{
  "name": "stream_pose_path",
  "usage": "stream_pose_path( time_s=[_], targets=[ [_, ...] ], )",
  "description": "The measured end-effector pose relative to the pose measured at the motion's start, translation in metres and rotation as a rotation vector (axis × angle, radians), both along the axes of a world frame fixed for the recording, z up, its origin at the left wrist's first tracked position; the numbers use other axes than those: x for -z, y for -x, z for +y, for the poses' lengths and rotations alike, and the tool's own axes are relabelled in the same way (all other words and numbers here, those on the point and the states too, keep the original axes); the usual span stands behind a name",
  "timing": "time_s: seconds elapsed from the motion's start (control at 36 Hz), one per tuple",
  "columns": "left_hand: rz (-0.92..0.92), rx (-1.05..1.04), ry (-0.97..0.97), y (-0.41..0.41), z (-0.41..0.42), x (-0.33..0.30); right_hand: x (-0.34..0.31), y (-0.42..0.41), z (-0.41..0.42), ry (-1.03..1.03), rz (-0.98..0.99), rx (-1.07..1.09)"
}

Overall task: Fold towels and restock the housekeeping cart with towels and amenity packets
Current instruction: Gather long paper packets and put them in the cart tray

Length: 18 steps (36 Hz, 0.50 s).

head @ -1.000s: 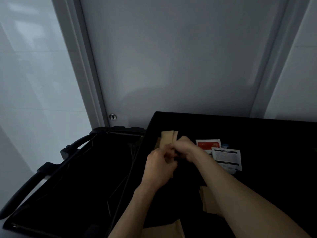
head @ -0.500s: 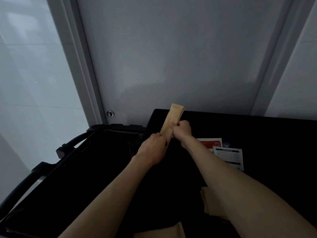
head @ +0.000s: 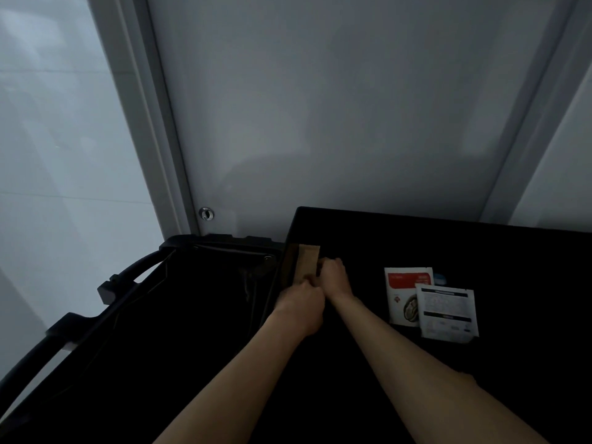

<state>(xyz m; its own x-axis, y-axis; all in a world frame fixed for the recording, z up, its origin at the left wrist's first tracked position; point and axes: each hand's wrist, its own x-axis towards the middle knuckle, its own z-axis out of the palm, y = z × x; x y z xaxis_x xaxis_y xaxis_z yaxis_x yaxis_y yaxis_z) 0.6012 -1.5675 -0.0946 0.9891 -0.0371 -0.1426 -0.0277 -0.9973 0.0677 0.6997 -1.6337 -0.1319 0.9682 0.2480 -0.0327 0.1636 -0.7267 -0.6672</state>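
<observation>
Both hands hold a bundle of narrow tan amenity packets [head: 307, 261] at the far left edge of the black cart top [head: 448, 245]. My left hand [head: 301, 304] grips the bundle's near end with curled fingers. My right hand [head: 333, 277] grips its right side. The packets lie low, pointing away from me, along the edge beside the black bag [head: 179, 315]. A red-and-white packet [head: 405, 293] and a white printed packet [head: 447, 310] lie on the top to the right.
The open black cart bag hangs to the left with a dark handle bar [head: 48, 357] at its near left. A grey door panel [head: 336, 107] and its frame stand directly behind the cart. A small blue item [head: 439, 278] peeks behind the packets.
The tan packets were held up tilted half a second ago; now both hands have brought them down flat to the left edge of the cart top. The view has shifted slightly.
</observation>
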Motion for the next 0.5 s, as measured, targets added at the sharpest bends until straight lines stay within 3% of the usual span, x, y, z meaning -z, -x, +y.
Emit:
stream_pose_path(
  time_s=[0.33,0.5],
  targets=[
    [0.002,0.011,0.004,0.000,0.000,0.001,0.002,0.006,-0.001,0.048,0.137,-0.038],
    [-0.047,-0.015,0.125,0.005,0.001,-0.004,-0.011,0.014,-0.009,0.032,0.121,-0.042]
  ],
)
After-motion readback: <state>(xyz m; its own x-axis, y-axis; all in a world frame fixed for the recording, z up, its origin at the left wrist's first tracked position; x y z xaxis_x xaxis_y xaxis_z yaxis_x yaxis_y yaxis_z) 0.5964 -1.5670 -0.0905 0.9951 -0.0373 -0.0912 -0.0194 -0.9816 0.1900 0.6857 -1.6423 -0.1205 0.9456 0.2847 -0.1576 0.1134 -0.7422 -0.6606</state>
